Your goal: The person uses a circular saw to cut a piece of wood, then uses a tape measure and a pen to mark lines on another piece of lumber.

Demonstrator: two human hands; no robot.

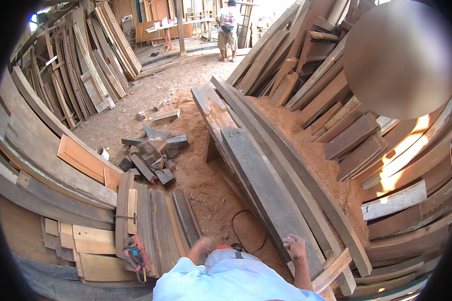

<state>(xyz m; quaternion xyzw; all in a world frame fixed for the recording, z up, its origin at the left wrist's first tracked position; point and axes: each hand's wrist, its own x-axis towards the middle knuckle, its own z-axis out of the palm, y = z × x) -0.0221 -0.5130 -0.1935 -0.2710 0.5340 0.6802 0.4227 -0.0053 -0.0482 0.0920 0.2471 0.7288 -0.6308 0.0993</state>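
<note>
My right hand (294, 247) is at the lower right, fingers curled over or just beside a long grey plank (256, 185); whether they hold anything is hidden. My left hand (202, 248) is blurred at the left of my pale blue shirt, its fingers unclear. The grey plank lies on a raised support with other long boards (311, 185) alongside and a short pale piece (331, 271) near my right forearm. Left of my left hand, a red and teal power tool (137, 255) rests on stacked boards (160, 226). A black cord (236, 215) loops on the sawdust-covered ground between.
Scrap blocks (153, 155) are heaped on the ground ahead. Boards lean along the left (65, 165) and right (351, 145) sides. At the back, a person (227, 32) stands facing away near a post (181, 35) and a long table (160, 27). A blurred patch covers the upper right.
</note>
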